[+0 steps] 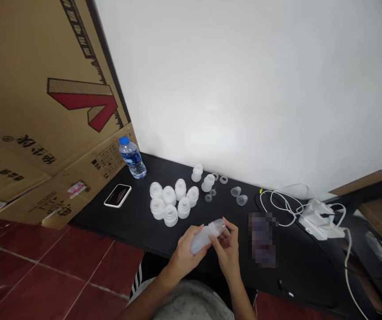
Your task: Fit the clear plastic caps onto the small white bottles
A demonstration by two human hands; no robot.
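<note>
A translucent white plastic bottle (200, 240) with a clear cap (217, 227) is tilted in front of me, its capped end up and to the right. My left hand (187, 251) is wrapped round the bottle's body. At the other end, the fingers and thumb of my right hand (227, 244) grip the clear cap, which sits on the bottle. Beyond my hands, a cluster of several white bottle-shaped pieces (170, 215) stands on the black table (137, 222). Two taller white pieces (208, 182) stand near the wall, beside small clear rings (223, 179) and two loose clear caps (242, 200).
On the left are a water bottle (133, 158), a white-edged phone (118, 196) and a large cardboard box (44, 133). A blurred-out object (263, 240) lies to the right, near white cables (287, 206) and a power strip (320, 222). A white wall (244, 89) borders the table.
</note>
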